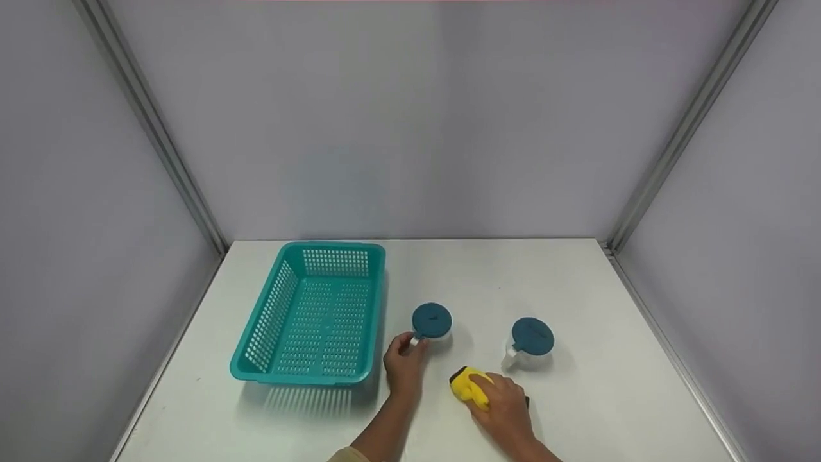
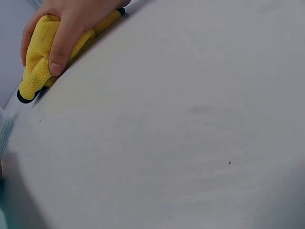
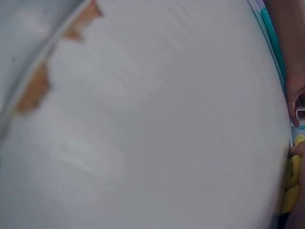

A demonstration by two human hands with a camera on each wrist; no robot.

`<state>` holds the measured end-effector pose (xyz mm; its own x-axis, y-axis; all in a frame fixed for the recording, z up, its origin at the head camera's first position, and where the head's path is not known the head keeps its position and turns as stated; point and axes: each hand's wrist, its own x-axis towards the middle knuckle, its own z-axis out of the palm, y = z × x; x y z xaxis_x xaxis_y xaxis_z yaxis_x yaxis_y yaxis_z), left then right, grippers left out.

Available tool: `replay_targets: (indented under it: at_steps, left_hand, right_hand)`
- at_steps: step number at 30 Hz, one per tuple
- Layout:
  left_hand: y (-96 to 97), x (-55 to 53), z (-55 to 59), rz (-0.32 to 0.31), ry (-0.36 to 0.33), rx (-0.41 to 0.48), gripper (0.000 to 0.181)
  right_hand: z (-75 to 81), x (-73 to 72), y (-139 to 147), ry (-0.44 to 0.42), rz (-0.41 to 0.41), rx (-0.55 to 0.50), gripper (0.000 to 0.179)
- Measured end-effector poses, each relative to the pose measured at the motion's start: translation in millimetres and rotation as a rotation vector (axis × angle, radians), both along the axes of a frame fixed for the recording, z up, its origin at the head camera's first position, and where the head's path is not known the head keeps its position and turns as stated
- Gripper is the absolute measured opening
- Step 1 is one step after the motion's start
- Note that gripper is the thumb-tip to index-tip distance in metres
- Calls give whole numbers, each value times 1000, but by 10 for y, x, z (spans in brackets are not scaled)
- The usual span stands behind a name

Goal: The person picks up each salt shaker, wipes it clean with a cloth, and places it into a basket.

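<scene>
L hand (image 1: 405, 359) is pinching the handle of the near cup (image 1: 431, 323), fingers curled round the small white loop at the cup's lower left; cup is sitting on the desk (image 1: 577, 282) just right of the basket (image 1: 314, 312). R hand (image 1: 503, 401) is clutching a yellow cloth (image 1: 470, 386), fingers wrapped over it and pressing it to the desk, near the front edge, between the two cups. L wrist view is showing that cloth (image 2: 40, 62) bunched under a thumb w/ a dark edge poking out. Second cup (image 1: 531, 343) is standing apart to the right, untouched. Judging: cups look like light clear plastic w/ teal lids, stiff, prob. a bit slippery, so handle is the best hold, lid may pop if squeezed. Cloth looks soft, light, grippy; grab anywhere, it's bunching easily. Basket looks rigid, light, open-mesh.
</scene>
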<state>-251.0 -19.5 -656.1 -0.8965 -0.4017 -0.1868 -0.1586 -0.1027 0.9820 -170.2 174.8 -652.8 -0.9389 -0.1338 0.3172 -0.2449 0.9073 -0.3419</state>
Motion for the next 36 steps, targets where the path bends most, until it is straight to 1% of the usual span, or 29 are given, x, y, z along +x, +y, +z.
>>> replay_targets:
  at_steps: [5,9,10,15,18,21,25,27,31,36]
  left_hand:
    - [-24,-4,6,23,-27,6,30]
    - [-44,8,29,24,-17,14,31]
    - [-50,15,34,20,-8,16,31]
    - [-76,44,69,-8,-2,41,33]
    - [-85,51,101,-20,-19,77,35]
    - [-79,59,153,-29,-18,115,35]
    - [-64,86,217,-59,31,135,33]
    - [-59,107,246,-76,60,125,32]
    - [-51,141,316,-101,104,68,29]
    - [-42,187,438,-120,156,61,24]
  right_hand:
    - [1,6,-5,7,-1,6,46]
    - [5,13,0,51,12,13,45]
    - [4,14,1,66,17,13,45]
    - [7,15,1,131,29,16,46]
    - [17,14,-9,138,23,22,45]
    - [28,11,-22,132,14,16,46]
    - [32,12,-68,135,-15,-24,46]
    - [45,12,-98,149,-27,-55,46]
    - [100,4,-146,183,-39,-139,47]
    - [182,-13,-153,230,-58,-227,47]
